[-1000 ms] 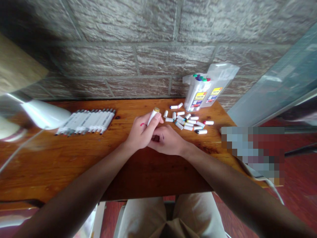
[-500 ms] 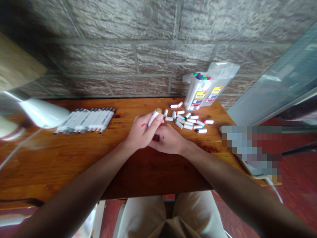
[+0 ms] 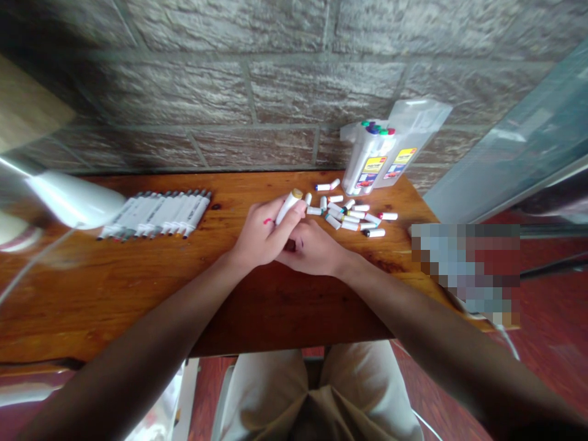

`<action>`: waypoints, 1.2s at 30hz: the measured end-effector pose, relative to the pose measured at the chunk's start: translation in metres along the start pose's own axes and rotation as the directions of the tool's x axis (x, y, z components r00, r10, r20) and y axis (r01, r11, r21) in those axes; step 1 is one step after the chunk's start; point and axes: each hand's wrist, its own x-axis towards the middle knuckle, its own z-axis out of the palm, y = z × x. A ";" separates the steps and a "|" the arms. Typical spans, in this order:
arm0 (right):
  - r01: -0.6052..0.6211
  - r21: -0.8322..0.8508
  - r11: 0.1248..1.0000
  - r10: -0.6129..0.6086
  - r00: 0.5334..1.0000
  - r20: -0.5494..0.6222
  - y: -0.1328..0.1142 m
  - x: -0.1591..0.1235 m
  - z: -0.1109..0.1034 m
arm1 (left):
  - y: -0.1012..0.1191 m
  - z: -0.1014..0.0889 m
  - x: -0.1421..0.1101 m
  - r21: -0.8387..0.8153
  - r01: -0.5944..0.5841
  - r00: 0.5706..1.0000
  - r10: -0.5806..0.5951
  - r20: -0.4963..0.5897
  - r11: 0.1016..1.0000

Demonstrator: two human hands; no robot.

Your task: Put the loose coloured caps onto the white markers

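A white marker [image 3: 287,208] with an ochre end sticks up out of my left hand [image 3: 261,236]; the thumb and curled fingers close around it. My right hand [image 3: 315,246] presses against the left one, its fingers curled and partly hidden, so what they grip cannot be made out. A red ink mark shows on the left hand and a small dark one on the right. Just beyond the right hand lies a loose pile of white marker caps [image 3: 351,225] with coloured ends. To the left, several white markers [image 3: 168,214] lie side by side in a slanted row.
A clear plastic case [image 3: 362,160] holding several colour-tipped markers stands by the brick wall [image 3: 285,92], its lid open. At the left is a white lamp [image 3: 76,199] with a cable. The wooden table [image 3: 151,282] ends just ahead of my lap. A blurred-out object [image 3: 463,269] sits at the right edge.
The whole view has tilted slightly downward, so the table contents sit higher in the picture. Both hands keep their hold together, with the marker's ochre end shifted only a little to the right.
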 end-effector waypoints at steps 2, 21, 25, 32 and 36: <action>-0.012 0.031 0.999 0.011 1.000 0.019 0.000 -0.001 0.002 | 0.000 0.002 0.000 0.018 0.006 1.000 -0.006 0.018 1.000; -0.007 0.109 0.994 0.001 0.999 0.051 0.005 -0.004 0.010 | -0.001 0.005 0.000 0.076 0.053 0.991 -0.062 0.122 0.996; -0.050 0.092 0.995 0.044 0.997 0.067 0.006 -0.003 0.010 | -0.002 0.005 0.001 0.099 0.078 0.985 -0.092 0.145 0.992; -0.071 0.097 0.993 0.061 0.993 0.099 0.005 -0.001 0.009 | -0.001 0.003 0.004 0.116 0.103 0.975 -0.124 0.184 0.988; -0.094 0.057 0.994 0.087 0.989 0.118 0.006 -0.002 0.010 | 0.000 0.002 0.005 0.113 0.098 0.972 -0.119 0.202 0.989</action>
